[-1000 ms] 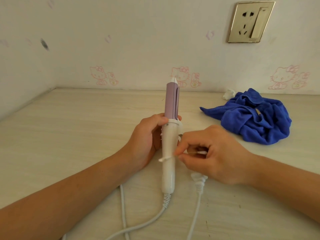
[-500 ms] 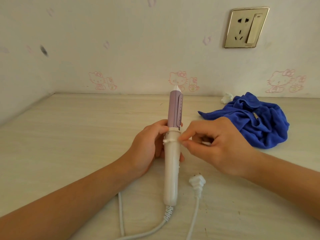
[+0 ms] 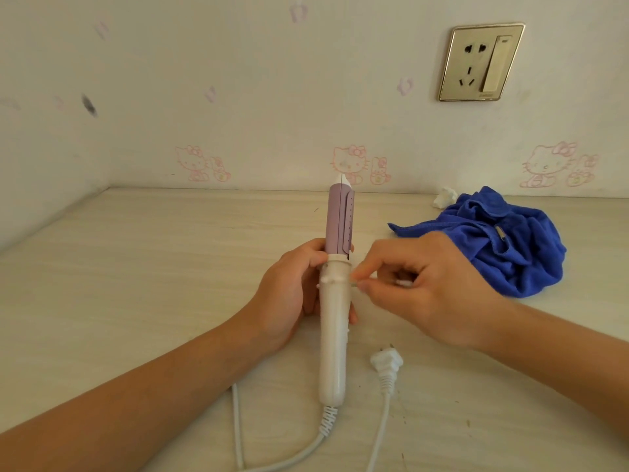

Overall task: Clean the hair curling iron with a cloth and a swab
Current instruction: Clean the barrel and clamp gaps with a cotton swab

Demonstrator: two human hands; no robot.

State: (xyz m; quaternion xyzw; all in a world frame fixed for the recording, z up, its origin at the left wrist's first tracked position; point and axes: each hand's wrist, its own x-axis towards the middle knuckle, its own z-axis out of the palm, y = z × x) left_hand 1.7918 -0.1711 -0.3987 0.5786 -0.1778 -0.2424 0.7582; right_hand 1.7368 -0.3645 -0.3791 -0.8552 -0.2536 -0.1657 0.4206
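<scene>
Lilac barrel up and white handle down, your curling iron [image 3: 334, 321] stands nearly upright over the tabletop [image 3: 136, 267] in the middle of the view, cord end toward you. Whether that lower end rests on the table is not clear. Your left hand [image 3: 289, 294] grips the upper handle from the left, fingers curled round behind it and thumb up by the collar where white meets lilac. Your right hand [image 3: 429, 291] pinches the swab [image 3: 403, 283] between thumb and forefinger, its tip at the right side of the handle just under that collar. Whether the tip actually touches the plastic is too small to tell.

You appear to be in the swab step, working the seam and small knobs below the collar. The next move, I judge, calls for short strokes along that groove, with light pressure so the thin stick doesn't bend. A slight turn of the iron in your left hand would bring round the hidden faces.

Further out, the plug [image 3: 386, 362] lies loose on the table just right of the handle, not in the wall socket [image 3: 481, 61]. The blue cloth [image 3: 510, 247] sits crumpled behind your right hand, held by neither hand and near enough for wiping. A small white wad [image 3: 446, 197] lies beside it at the wall.
</scene>
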